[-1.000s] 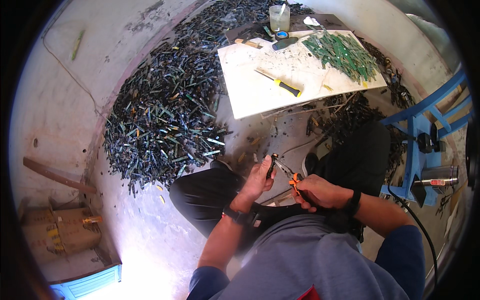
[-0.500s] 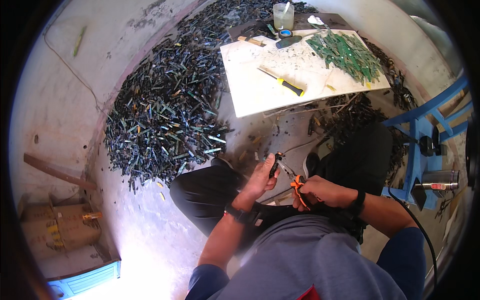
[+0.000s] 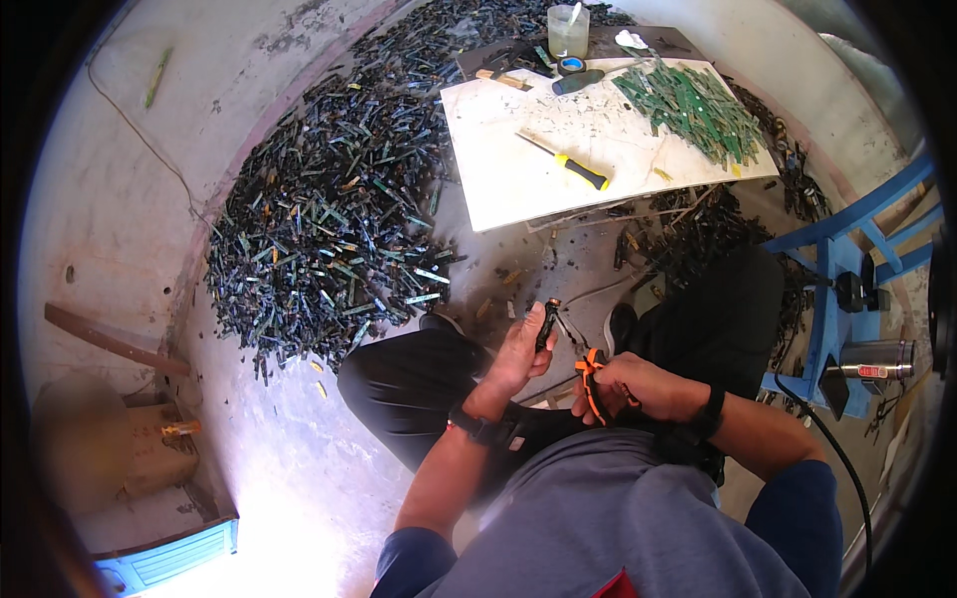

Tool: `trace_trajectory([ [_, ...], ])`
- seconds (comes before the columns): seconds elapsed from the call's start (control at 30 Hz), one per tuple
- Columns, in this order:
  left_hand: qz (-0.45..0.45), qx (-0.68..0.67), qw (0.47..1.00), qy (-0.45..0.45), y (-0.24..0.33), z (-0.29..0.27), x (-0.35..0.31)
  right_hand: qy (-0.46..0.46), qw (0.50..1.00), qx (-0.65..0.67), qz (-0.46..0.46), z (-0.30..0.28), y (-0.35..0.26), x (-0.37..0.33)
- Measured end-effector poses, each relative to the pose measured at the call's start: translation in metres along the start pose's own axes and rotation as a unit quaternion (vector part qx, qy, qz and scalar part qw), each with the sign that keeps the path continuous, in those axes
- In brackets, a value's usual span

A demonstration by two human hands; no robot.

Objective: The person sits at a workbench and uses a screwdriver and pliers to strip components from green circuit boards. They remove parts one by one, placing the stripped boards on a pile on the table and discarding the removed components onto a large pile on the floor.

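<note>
Above my lap, my left hand [image 3: 516,354] is closed around a small dark strip-like piece [image 3: 547,324] with a coppery tip. The piece stands nearly upright between thumb and fingers. My right hand [image 3: 646,387] grips the orange and black handles of a pair of pliers [image 3: 591,374]. Their metal jaws point up and left toward the dark piece, close by its upper part. Whether the jaws touch it I cannot tell.
A large heap of dark strips [image 3: 329,219] covers the floor ahead and left. The white board [image 3: 498,179] carries a yellow-black screwdriver [image 3: 582,172], green strips [image 3: 693,110] and a dark-handled tool [image 3: 576,82]. Behind stands a cup [image 3: 567,35]. A blue chair [image 3: 823,289] stands right, holding a metal flask [image 3: 877,359].
My right hand and the pliers have shifted slightly left, and the handles sit more upright. The dark piece in my left hand has tilted a little and risen slightly.
</note>
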State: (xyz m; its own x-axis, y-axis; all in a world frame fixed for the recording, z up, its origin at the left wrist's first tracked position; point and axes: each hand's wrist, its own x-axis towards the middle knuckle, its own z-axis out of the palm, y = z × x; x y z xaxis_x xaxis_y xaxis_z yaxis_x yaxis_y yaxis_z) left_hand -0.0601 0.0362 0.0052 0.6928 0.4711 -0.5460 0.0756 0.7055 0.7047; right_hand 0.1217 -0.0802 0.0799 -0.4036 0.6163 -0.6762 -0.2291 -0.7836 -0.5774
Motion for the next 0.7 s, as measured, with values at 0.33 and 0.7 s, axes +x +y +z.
trace_trajectory([
  [0.33, 0.006, 0.015, 1.000, 0.008, 0.002, 0.002, -0.001, -0.017, 0.999, 0.027, -0.012, -0.002, -0.002, 0.005],
  [0.7, 0.021, 0.009, 1.000, 0.020, -0.001, 0.002, 0.001, -0.034, 0.990, 0.135, 0.006, 0.002, 0.014, 0.017],
])
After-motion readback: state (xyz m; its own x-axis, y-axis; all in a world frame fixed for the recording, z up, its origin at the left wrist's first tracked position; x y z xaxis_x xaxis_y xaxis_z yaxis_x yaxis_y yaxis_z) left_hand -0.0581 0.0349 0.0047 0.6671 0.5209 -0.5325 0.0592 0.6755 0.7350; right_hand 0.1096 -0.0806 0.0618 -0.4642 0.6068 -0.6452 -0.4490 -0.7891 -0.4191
